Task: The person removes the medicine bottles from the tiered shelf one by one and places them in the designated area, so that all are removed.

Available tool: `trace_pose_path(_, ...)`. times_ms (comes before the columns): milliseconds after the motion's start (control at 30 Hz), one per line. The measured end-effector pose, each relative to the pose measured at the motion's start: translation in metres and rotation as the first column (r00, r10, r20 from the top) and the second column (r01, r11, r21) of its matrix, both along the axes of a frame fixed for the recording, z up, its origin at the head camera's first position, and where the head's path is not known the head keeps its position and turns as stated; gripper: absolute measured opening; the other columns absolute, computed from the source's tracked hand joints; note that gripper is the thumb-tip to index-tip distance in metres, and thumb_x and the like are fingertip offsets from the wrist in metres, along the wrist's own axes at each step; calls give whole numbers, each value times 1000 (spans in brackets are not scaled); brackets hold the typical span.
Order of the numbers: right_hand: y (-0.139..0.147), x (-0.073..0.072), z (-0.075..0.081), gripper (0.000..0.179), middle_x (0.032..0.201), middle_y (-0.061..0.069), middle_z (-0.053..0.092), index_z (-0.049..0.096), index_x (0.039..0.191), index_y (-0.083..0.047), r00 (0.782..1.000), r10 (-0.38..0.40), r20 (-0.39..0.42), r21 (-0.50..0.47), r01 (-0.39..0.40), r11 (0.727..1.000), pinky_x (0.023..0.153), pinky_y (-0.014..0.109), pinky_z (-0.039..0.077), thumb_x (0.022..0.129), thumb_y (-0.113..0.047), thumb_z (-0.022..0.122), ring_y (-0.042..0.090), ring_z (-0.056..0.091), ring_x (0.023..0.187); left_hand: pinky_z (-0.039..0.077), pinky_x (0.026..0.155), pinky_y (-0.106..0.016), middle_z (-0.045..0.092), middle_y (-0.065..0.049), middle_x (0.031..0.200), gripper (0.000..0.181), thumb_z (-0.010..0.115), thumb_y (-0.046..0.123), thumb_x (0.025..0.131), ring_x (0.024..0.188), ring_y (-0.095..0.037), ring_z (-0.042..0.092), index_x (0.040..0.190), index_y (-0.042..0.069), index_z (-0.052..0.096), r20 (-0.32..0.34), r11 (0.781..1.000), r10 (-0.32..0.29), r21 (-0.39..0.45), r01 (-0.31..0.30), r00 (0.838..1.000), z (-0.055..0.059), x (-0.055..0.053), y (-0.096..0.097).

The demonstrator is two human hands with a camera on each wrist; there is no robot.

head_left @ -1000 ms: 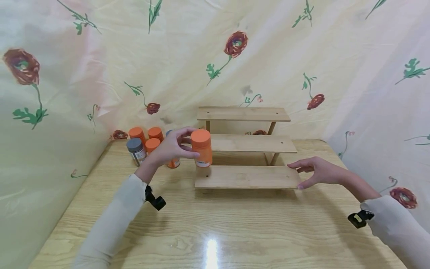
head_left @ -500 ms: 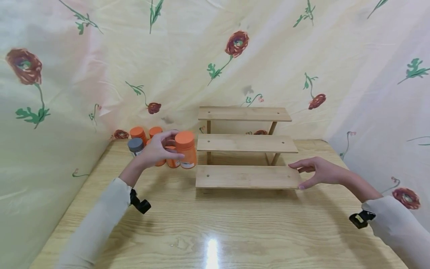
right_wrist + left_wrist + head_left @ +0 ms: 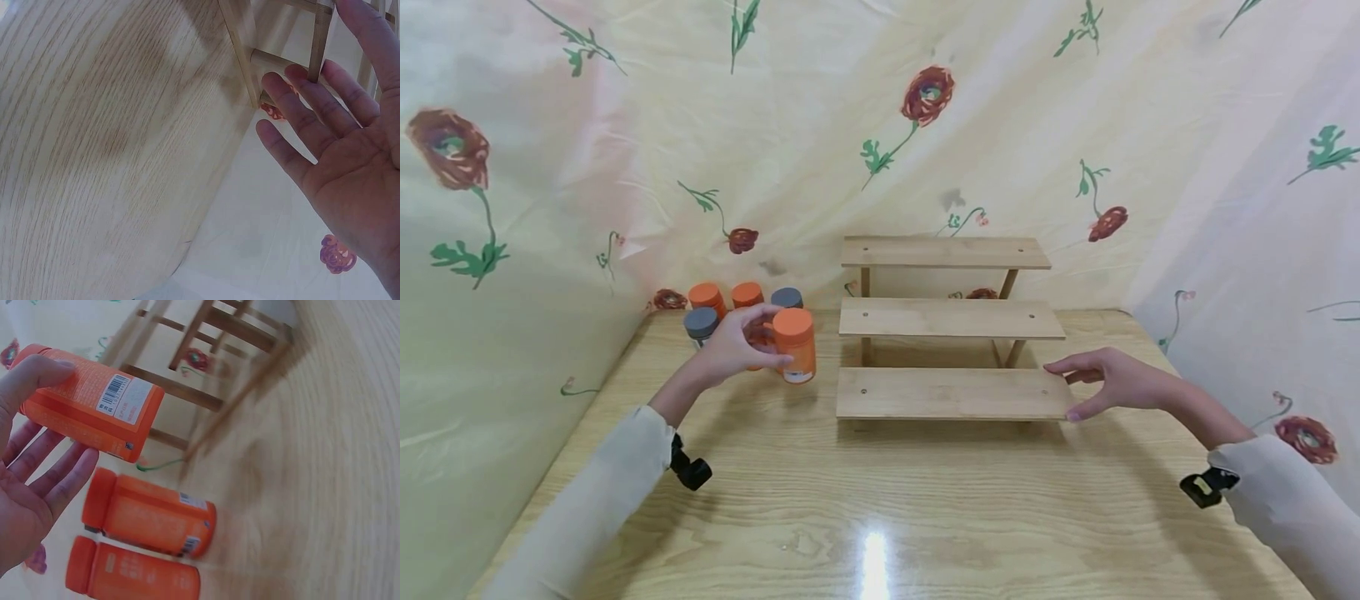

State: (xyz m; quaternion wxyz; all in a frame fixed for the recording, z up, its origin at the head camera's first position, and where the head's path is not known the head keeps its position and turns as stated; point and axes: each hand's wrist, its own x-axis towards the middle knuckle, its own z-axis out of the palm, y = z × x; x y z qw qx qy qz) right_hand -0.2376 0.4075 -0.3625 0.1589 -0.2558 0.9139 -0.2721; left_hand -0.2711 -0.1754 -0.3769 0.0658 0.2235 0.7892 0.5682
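Observation:
My left hand [image 3: 733, 343] grips an orange bottle [image 3: 795, 350] with an orange lid, thumb on the near side and fingers behind. The left wrist view shows its barcode label, with two more orange bottles [image 3: 156, 515] standing beyond it. A three-tier wooden rack [image 3: 951, 393] stands right of this bottle. At the right end of its lowest board, my right hand [image 3: 1108, 383] holds the board's edges, thumb at the front corner and a finger at the back corner. In the right wrist view its other fingers [image 3: 300, 119] spread loosely by the rack's leg.
Behind the left hand, several bottles cluster on the wooden table [image 3: 880, 492]: an orange-lidded bottle [image 3: 706, 296], a grey-lidded bottle [image 3: 702, 322] and another grey lid [image 3: 787, 298] among them. Flower-printed cloth [image 3: 805, 150] hangs at the back and both sides.
My left hand has carried the orange bottle leftward and slightly lower, from in front of the rack's left end to beside the cluster. The right hand and rack stay put.

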Motion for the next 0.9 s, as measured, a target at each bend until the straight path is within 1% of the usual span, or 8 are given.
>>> trace_pose_path(100, 0, 0, 0, 72, 142, 25, 59, 60, 140, 0, 1000, -1, -1, 1, 1, 1000, 94, 27, 55, 79, -25, 89, 48, 61, 124, 62, 82, -29, 68, -1, 119, 66, 87, 4, 78, 101, -14, 68, 137, 5, 57, -10, 1000, 7, -9, -7, 1000, -6, 1, -3)
trace_pose_path(233, 0, 0, -1, 72, 142, 25, 59, 60, 139, 0, 1000, -3, 0, 5, 3, 1000, 95, 27, 55, 79, -26, 89, 48, 61, 124, 62, 83, -29, 66, -8, 123, 69, 87, 3, 78, 102, -14, 67, 140, 4, 56, 1, 1000, 13, -21, -13, 1000, -14, 3, -8)
trace_pose_path(400, 0, 0, -1, 72, 142, 26, 59, 60, 139, 0, 1000, -7, 5, 5, 7, 1000, 95, 26, 54, 79, -26, 89, 48, 61, 124, 61, 85, -26, 65, -17, 128, 69, 87, 3, 78, 103, -12, 67, 139, 2, 54, 6, 997, 33, -65, -32, 999, -25, 5, -13)
trace_pose_path(500, 1, -1, -1, 72, 141, 26, 60, 60, 139, 1, 1000, -6, 2, 4, 6, 1000, 96, 27, 54, 79, -25, 89, 48, 61, 124, 60, 85, -25, 65, -19, 129, 70, 87, 5, 78, 104, -9, 66, 139, 2, 54, 6, 995, 47, -86, -46, 999, -30, 6, -16)
trace_pose_path(667, 1, -1, -1, 72, 141, 26, 59, 60, 139, 1, 1000, -8, 3, 6, 8, 1000, 96, 29, 55, 79, -25, 89, 48, 61, 123, 60, 85, -24, 67, -18, 127, 67, 87, 4, 79, 103, -7, 66, 138, 0, 55, -6, 995, 59, -82, -59, 998, -37, 8, -20)
trace_pose_path(800, 1, 0, -1, 73, 142, 26, 59, 59, 140, 1, 1000, -11, 9, 3, 10, 1000, 94, 26, 55, 79, -26, 89, 48, 61, 124, 60, 84, -23, 68, -17, 125, 67, 87, 4, 79, 104, -9, 66, 137, 0, 56, -6, 994, 79, -81, -79, 997, -42, 7, -22)
trace_pose_path(900, 1, 0, -1, 73, 141, 25, 60, 60, 140, 1, 1000, -8, 2, 9, 8, 1000, 94, 24, 54, 79, -27, 89, 47, 61, 124, 59, 84, -23, 66, -20, 127, 67, 87, 5, 79, 108, -17, 66, 138, -1, 55, 2, 992, 93, -87, -92, 996, -45, 7, -22)
